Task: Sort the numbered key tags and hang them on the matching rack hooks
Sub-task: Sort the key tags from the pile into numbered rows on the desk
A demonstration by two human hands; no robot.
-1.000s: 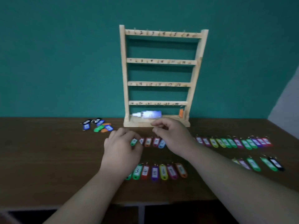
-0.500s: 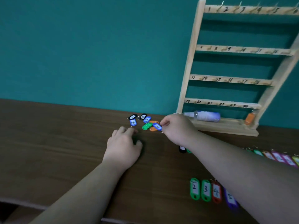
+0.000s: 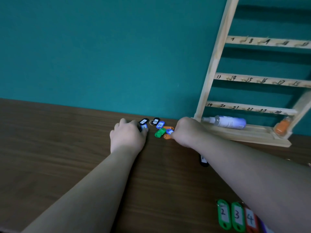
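The view is now swung left, away from the front of the rack (image 3: 212, 68), and is centred on the loose pile of tags (image 3: 159, 130) at the far edge of the table (image 3: 50, 148), just left of the rack's foot. A second ago both grips are seen over the laid-out rows before the rack; half a second ago only the right grip (image 3: 186, 132) is at the pile, while the left lies flat on the table short of it. Now the left grip (image 3: 127, 137) is brought up to the pile too. Its fingers are curled around the left-edge tag (image 3: 144, 127), a blue one, which shows between the fingertips. The right grip is closed in a pinch on the right-edge tag (image 3: 170, 131), also blue, lying over an orange tag (image 3: 167, 137) beside a green tag (image 3: 159, 132).

Every hook visible on the rack is bare, so no hanging is judged to be done yet. The ordering is judged to be under way still: tags 2 (image 3: 223, 214), 3 (image 3: 237, 216) and 4 (image 3: 250, 219) are set in sequence at the near right, and the remaining unsorted tags are being gathered two at a time. The numbers on the two held tags cannot be read. A black tag marked 1 (image 3: 143, 121) is left at the pile's far side.
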